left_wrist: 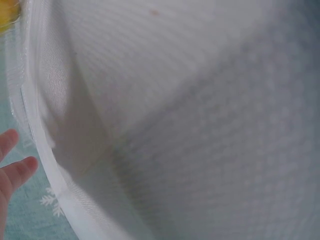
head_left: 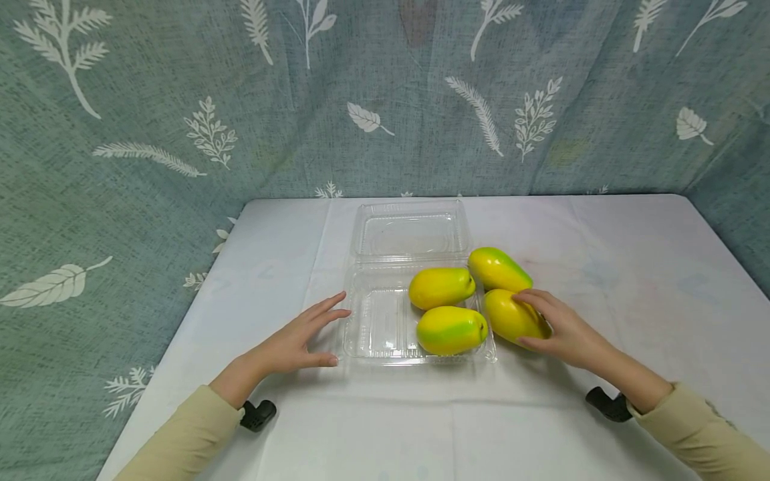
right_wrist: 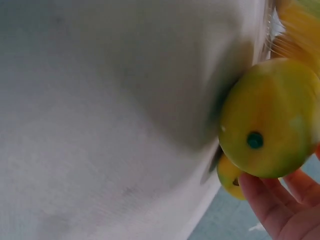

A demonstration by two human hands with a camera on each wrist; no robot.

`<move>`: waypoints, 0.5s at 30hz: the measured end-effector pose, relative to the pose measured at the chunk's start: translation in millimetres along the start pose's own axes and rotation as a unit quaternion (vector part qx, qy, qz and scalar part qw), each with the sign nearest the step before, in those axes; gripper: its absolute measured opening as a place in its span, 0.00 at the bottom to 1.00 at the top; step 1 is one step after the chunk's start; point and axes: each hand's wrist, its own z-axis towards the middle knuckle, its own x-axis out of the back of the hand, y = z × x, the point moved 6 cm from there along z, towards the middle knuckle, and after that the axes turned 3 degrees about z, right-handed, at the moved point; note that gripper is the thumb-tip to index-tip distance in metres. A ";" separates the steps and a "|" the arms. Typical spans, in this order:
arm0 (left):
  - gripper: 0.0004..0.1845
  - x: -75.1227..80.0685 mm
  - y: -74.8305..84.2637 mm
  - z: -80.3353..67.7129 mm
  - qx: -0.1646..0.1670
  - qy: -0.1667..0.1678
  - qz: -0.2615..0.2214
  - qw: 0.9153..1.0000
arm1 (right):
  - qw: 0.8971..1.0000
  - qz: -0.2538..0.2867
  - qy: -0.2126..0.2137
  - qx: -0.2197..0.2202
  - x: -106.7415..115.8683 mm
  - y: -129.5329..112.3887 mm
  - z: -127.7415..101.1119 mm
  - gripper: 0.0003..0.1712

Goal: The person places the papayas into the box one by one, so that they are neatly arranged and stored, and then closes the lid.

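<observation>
Your right hand (head_left: 568, 334) curls its fingers (right_wrist: 267, 202) round the mango (head_left: 511, 317) lying on the desk (head_left: 631, 280), just at 3 o'clock of the clear tray (head_left: 373, 334). Your left hand (head_left: 289, 344) lies flat, fingers straight and holding nothing, just at the tray's 9 o'clock. Two mangoes (head_left: 448, 310) sit inside; a fourth mango (head_left: 498, 268) rests at 1 o'clock.

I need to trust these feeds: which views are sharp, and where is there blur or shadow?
Head view: sharp, evenly lit, soft shadows under both hands, straight table edges bowed by the wide lens. Left wrist view: blurred white cloth, grey shadow across it. Right wrist view: soft focus, the mango close, dark shadow beside it.
</observation>
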 end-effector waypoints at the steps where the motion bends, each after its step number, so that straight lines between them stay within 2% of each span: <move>1: 0.40 0.0 0.1 -0.1 0.000 0.000 0.000 1.000 | 1.000 -0.001 0.001 -0.002 -0.5 0.4 -0.1 0.37; 10: 0.40 0.4 0.8 0.2 -0.001 0.001 0.004 1.000 | 1.000 0.006 -0.007 -0.021 -2.8 1.8 -1.4 0.38; 15: 0.40 0.2 0.6 0.5 0.001 0.001 0.009 1.000 | 0.999 0.002 -0.014 -0.045 -2.7 3.4 -1.6 0.40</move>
